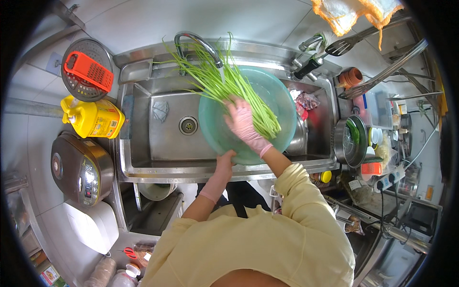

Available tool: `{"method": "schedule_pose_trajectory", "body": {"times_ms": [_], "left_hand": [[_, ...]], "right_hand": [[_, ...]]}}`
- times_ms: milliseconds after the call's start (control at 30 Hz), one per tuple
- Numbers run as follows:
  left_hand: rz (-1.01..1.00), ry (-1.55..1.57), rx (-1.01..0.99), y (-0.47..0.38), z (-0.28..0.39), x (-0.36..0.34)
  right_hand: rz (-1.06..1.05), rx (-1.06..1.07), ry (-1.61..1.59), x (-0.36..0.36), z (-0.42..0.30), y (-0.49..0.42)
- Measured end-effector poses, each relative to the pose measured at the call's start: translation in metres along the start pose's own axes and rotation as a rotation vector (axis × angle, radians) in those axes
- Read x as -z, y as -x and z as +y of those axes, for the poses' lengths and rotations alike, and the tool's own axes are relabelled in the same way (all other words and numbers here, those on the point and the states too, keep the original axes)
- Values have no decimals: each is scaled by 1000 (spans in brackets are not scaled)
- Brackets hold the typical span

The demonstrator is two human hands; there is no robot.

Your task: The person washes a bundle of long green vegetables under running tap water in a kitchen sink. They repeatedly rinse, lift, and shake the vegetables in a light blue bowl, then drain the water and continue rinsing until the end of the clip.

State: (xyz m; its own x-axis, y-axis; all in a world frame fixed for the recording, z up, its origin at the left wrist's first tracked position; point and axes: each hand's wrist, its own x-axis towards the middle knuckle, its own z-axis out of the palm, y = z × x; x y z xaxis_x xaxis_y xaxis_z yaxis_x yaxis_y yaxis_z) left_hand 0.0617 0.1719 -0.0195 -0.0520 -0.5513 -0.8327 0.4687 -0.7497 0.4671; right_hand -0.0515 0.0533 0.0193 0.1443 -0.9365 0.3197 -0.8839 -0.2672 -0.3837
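Note:
A large bundle of long green stalks, perhaps garlic chives (244, 97), lies across a green translucent plastic basin (209, 123), its thin tips spreading over the sink's back edge. My right hand (241, 120), in a pink glove, rests on the stalks with its fingers spread; whether it grips any is unclear. My left hand (226, 163), gloved too, holds the near rim of the basin. Water runs from the curved chrome faucet (199, 39) onto the stalks. The basin sits over the divider of a stainless steel double sink (172, 147).
Left of the sink stand a yellow jug (95, 118), a rice cooker (82, 168) and an orange grater (89, 71) on a perforated steel disc. The right sink bowl holds a plastic bag (308, 101). Farther right is a metal pan (349, 143) with a green vegetable. Utensils hang at upper right.

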Motion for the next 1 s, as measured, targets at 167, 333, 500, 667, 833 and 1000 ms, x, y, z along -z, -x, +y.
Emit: {"method": "schedule_pose_trajectory", "body": {"times_ms": [167, 333, 500, 667, 833, 1000], "left_hand": [[-63, 43, -2, -7, -3, 6], [-37, 39, 4, -5, -3, 5], [-63, 47, -12, 3, 4, 1], [-100, 23, 6, 5, 6, 2], [-62, 28, 32, 6, 6, 0], [-41, 36, 23, 12, 9, -5]], "right_hand": [[-48, -305, -367, -25, -33, -18], [-57, -300, -265, -40, -38, -10], [-150, -481, -448, -65, -40, -1], [-86, -596, -739, -87, -39, -5], [-52, -650, -837, -91, -43, -1], [91, -587, -920, -96, -43, 0]]}}
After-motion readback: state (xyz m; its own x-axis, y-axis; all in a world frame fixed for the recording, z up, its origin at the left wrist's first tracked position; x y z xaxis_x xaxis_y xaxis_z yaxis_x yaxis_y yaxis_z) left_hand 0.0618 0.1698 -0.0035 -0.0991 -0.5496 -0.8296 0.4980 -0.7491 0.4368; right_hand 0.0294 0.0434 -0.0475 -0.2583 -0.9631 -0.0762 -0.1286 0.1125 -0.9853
